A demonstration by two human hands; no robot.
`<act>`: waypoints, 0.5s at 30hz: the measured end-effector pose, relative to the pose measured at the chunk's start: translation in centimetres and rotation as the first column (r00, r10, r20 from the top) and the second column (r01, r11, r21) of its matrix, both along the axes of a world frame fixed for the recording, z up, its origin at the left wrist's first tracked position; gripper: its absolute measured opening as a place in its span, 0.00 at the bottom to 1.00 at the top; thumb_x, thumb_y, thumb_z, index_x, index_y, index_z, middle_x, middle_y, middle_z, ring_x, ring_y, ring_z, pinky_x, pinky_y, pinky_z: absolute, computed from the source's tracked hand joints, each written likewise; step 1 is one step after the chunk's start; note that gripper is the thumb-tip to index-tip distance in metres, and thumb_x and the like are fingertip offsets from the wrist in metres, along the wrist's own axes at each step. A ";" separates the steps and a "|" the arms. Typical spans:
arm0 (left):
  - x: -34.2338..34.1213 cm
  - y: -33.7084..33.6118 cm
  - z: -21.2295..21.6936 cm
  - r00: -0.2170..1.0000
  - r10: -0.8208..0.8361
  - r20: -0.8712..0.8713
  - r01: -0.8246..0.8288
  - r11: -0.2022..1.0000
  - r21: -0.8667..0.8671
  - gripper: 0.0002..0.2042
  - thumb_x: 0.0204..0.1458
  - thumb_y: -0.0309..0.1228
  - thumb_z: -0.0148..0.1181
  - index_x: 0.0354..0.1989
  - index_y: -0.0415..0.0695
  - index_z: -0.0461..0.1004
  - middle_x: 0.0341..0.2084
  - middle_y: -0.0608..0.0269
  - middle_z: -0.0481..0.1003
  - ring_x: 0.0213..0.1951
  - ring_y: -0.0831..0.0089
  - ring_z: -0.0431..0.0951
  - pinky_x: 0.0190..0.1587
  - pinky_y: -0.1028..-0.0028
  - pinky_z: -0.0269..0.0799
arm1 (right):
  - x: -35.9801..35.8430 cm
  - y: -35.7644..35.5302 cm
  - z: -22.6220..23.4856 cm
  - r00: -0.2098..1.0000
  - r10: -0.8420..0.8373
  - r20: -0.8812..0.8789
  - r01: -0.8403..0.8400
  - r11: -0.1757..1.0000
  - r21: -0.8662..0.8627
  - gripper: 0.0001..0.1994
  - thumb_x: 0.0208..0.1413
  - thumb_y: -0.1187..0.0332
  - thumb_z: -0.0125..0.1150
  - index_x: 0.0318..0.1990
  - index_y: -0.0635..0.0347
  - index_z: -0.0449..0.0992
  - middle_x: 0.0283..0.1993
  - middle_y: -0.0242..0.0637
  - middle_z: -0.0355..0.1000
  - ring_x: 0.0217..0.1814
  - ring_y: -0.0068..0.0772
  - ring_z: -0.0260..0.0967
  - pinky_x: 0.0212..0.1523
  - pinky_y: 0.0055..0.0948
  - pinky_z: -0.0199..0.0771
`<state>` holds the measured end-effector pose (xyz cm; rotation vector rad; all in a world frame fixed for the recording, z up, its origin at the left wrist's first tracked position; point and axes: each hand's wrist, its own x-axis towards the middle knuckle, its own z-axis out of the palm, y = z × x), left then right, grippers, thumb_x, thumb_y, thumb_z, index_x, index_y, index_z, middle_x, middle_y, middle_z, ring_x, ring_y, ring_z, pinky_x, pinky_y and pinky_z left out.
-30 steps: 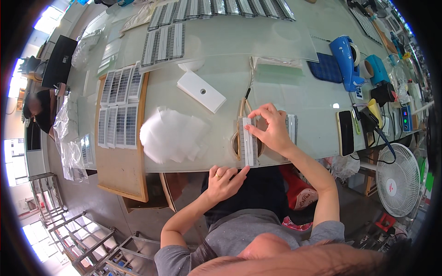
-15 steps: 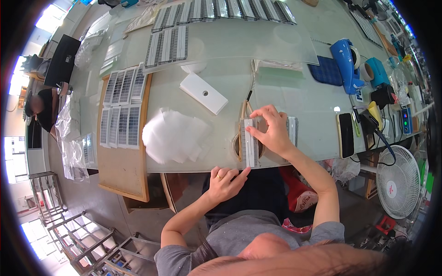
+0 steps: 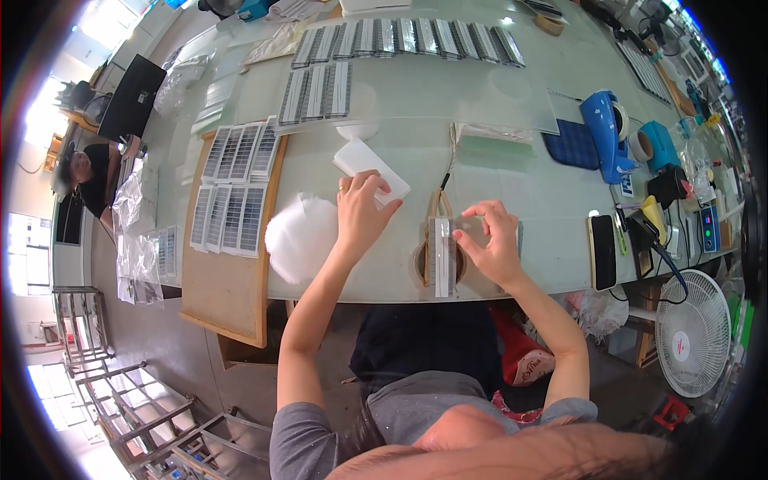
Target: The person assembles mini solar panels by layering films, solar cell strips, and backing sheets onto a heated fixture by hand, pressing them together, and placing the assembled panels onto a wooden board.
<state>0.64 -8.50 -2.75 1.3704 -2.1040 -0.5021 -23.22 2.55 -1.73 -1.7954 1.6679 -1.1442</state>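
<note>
In front of me, a narrow stack of grey and white strips [image 3: 443,258] stands lengthwise at the table's near edge, beside a tan looped band [image 3: 430,240]. My right hand [image 3: 494,246] hovers at its right side, thumb and forefinger apart, the thumb tip close to the strips. Over the lower part of a white rectangular block [image 3: 364,158] is my left hand [image 3: 364,212], with fingers bent and thumb spread from them. Its fingertips appear to touch the block; nothing is visible between them. Left of that hand lies a pile of thin white sheets [image 3: 300,240].
A wooden-edged board [image 3: 228,280] with gridded panels [image 3: 232,216] stands at left. Rows of striped strips [image 3: 316,92] lie on a clear sheet at the back. To the right are a blue tape dispenser [image 3: 606,136], a phone [image 3: 602,252] and a fan [image 3: 692,336]. Another person [image 3: 96,176] is far left.
My left hand has moved from the table's near edge up and left to the white block. My right thumb and forefinger have come off the strips and spread. The view has shifted slightly.
</note>
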 end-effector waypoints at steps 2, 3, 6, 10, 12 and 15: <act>0.9 -0.3 -0.7 1.000 -0.004 -0.026 0.004 1.000 0.021 0.14 0.42 0.31 0.74 0.35 0.45 0.75 0.52 0.61 0.74 0.51 0.54 0.69 0.57 0.60 0.62 | -0.3 0.1 0.3 0.999 -0.014 -0.030 0.013 1.000 -0.013 0.14 0.50 0.61 0.72 0.41 0.52 0.75 0.41 0.25 0.66 0.31 0.22 0.57 0.49 0.31 0.53; 1.5 -0.8 -1.5 0.996 -0.015 -0.089 0.020 0.999 0.047 0.14 0.42 0.31 0.74 0.35 0.45 0.75 0.53 0.61 0.74 0.51 0.55 0.71 0.57 0.60 0.63 | -0.3 0.2 0.3 0.999 -0.015 -0.029 0.014 1.000 -0.011 0.14 0.50 0.61 0.72 0.41 0.52 0.75 0.41 0.25 0.66 0.31 0.22 0.57 0.49 0.31 0.53; 1.1 -0.6 -0.3 0.992 -0.019 -0.127 0.029 0.996 0.082 0.14 0.42 0.31 0.74 0.35 0.43 0.76 0.55 0.60 0.75 0.49 0.56 0.74 0.57 0.60 0.65 | -0.3 -0.2 0.5 1.000 0.009 0.003 -0.009 1.000 0.023 0.14 0.51 0.58 0.71 0.43 0.48 0.75 0.41 0.23 0.65 0.33 0.22 0.60 0.49 0.31 0.48; 0.9 -0.5 -0.4 0.998 -0.035 -0.055 0.039 0.996 0.077 0.14 0.43 0.32 0.73 0.36 0.42 0.77 0.57 0.59 0.74 0.48 0.56 0.75 0.58 0.62 0.67 | 0.4 -0.8 0.6 1.000 0.027 0.004 -0.027 1.000 -0.002 0.14 0.52 0.58 0.70 0.43 0.48 0.76 0.41 0.24 0.66 0.34 0.22 0.60 0.49 0.32 0.48; 1.3 -0.7 -0.2 0.996 -0.027 -0.085 0.040 0.987 0.155 0.14 0.43 0.32 0.73 0.36 0.42 0.76 0.56 0.59 0.74 0.48 0.56 0.75 0.58 0.62 0.67 | 0.6 -0.9 0.6 0.999 0.032 -0.009 -0.032 0.999 -0.021 0.13 0.52 0.58 0.70 0.42 0.48 0.76 0.42 0.24 0.66 0.34 0.22 0.60 0.49 0.32 0.48; 1.5 -1.1 0.3 0.994 -0.030 -0.102 0.056 0.966 0.252 0.15 0.43 0.33 0.73 0.36 0.42 0.75 0.56 0.59 0.74 0.50 0.55 0.75 0.57 0.62 0.68 | 0.3 -0.6 0.6 0.999 0.031 -0.006 -0.031 0.999 -0.008 0.13 0.53 0.58 0.70 0.41 0.49 0.76 0.42 0.24 0.67 0.34 0.23 0.60 0.49 0.32 0.49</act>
